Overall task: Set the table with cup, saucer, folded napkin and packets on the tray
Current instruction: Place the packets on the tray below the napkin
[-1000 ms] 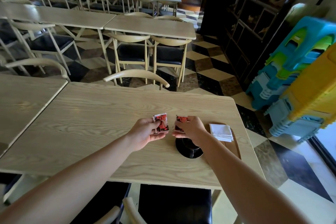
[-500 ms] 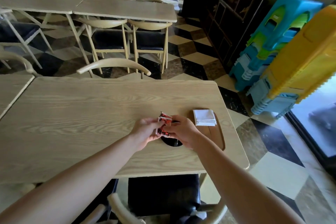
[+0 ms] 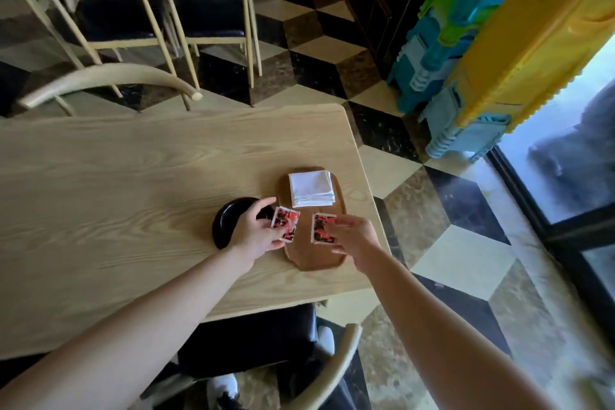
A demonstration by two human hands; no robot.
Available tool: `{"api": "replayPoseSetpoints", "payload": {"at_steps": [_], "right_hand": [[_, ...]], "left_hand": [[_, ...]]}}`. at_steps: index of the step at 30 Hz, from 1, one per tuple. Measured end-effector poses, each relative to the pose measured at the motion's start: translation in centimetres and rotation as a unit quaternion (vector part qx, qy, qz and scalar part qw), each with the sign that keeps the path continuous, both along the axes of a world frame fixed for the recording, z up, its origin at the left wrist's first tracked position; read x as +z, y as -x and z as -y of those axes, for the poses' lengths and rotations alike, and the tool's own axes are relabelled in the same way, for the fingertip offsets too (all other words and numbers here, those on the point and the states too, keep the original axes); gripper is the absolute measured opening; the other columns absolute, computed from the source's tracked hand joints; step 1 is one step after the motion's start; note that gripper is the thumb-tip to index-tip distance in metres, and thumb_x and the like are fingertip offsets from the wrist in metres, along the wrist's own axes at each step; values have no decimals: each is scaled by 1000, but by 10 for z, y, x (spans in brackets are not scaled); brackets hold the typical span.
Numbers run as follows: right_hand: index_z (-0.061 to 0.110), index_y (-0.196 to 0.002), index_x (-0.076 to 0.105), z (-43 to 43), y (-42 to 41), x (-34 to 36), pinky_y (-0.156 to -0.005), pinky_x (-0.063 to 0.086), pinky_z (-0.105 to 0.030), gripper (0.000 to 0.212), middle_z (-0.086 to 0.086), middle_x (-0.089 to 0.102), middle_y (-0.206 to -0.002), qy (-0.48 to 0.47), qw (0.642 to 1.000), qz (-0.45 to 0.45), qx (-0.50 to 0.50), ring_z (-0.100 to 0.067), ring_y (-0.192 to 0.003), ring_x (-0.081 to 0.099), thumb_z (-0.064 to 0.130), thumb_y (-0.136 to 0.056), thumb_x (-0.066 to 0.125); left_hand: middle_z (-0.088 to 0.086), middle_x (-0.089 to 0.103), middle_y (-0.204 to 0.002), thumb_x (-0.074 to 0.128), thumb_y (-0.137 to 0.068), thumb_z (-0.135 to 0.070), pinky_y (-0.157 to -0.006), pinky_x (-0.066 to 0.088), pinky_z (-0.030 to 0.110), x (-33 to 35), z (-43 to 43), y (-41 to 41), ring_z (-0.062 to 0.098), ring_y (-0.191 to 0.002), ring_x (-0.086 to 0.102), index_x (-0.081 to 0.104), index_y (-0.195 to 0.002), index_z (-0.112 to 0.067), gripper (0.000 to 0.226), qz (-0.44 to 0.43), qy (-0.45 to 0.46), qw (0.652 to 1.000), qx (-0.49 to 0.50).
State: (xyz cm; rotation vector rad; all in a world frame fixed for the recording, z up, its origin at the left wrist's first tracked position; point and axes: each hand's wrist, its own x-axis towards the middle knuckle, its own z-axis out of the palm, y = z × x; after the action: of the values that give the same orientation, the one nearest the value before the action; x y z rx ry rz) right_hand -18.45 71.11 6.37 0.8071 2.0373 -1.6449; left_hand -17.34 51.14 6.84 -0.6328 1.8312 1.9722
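A brown wooden tray (image 3: 309,256) lies near the table's right edge. A folded white napkin (image 3: 311,188) rests on its far end. My left hand (image 3: 254,231) holds a red and white packet (image 3: 286,221) over the tray's left rim. My right hand (image 3: 354,238) holds a second red packet (image 3: 321,228) over the tray's middle. A black saucer (image 3: 226,220) sits on the table just left of the tray, partly hidden by my left hand. Whatever stands on the saucer is covered by that hand.
The light wooden table (image 3: 116,193) stretches left. A chair back (image 3: 106,76) stands at its far side and another chair (image 3: 326,373) at the near side. Stacked blue and yellow plastic stools (image 3: 492,43) stand on the checkered floor to the right.
Both hands moved right, from above the saucer to over the tray, and drew the two packets apart. The view tilted down and to the right.
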Motion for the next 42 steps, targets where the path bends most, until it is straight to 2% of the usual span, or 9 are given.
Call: {"api": "replayPoseSetpoints", "payload": {"at_steps": [7,11,14,17,21,24,28,33,42], "right_hand": [[17,-90,73,-54,32,-49,-66,62,-37,12,-8,77,-92,-71,994,43,71,-23,-74,72,18,-80,78],[26,-76,68,-59,57,-68,-64,61,-36,14,0,73,-82,-109,985,29,129,-17,-56,66,19,-79,79],[24,-83,69,-57,65,-84,-62,57,-30,10,0,73,-87,-155,965,21,208,-22,-73,71,22,-79,78],[19,-92,70,-55,63,-98,-69,50,-30,12,-2,68,-87,-192,939,5,286,-24,-88,65,22,-82,75],[14,-114,59,-54,69,-102,-83,56,-38,30,-7,60,-109,-235,914,-54,325,-24,-95,60,13,-86,70],[18,-129,51,-52,67,-105,-94,53,-37,42,-5,44,-130,-280,860,-115,410,-25,-112,52,10,-90,65],[13,-119,59,-52,61,-108,-89,56,-41,27,-2,39,-132,-316,790,-138,508,-24,-122,41,8,-93,61],[13,-122,53,-53,58,-112,-81,58,-40,43,-1,37,-131,-351,767,-141,518,-24,-121,39,-3,-85,67],[13,-120,55,-53,60,-109,-80,58,-40,36,-1,40,-132,-354,772,-159,504,-24,-118,40,-3,-88,60]], "left_hand": [[9,64,-100,76,-77,-6,-59,62,38,-54,-64,18,26,-84,70,66,-92,-21,24,-32,192,980,-33],[2,66,-96,73,-79,-9,-58,62,38,-83,-86,26,22,-71,72,63,-95,-22,22,-46,276,959,-51],[0,69,-95,72,-80,-8,-67,58,29,-99,-95,24,17,-82,68,63,-99,-22,25,-58,359,929,-65],[1,70,-94,71,-81,-10,-72,57,34,-108,-98,20,16,-84,66,60,-102,-19,25,-72,420,901,-86],[0,62,-88,65,-87,-22,-59,57,38,-109,-98,28,19,-74,65,52,-105,-24,22,-71,518,839,-153],[3,53,-100,64,-87,-27,-52,55,36,-105,-101,31,22,-70,62,56,-114,-22,29,-75,576,793,-182],[1,57,-117,65,-85,-16,-65,58,37,-110,-100,33,23,-90,61,61,-123,-24,39,-104,572,784,-215],[3,56,-108,61,-88,-19,-69,58,37,-114,-97,31,23,-89,61,61,-124,-19,36,-101,560,792,-220],[4,55,-106,61,-89,-16,-76,56,38,-116,-92,38,23,-89,60,61,-124,-16,35,-117,529,810,-223]]}}
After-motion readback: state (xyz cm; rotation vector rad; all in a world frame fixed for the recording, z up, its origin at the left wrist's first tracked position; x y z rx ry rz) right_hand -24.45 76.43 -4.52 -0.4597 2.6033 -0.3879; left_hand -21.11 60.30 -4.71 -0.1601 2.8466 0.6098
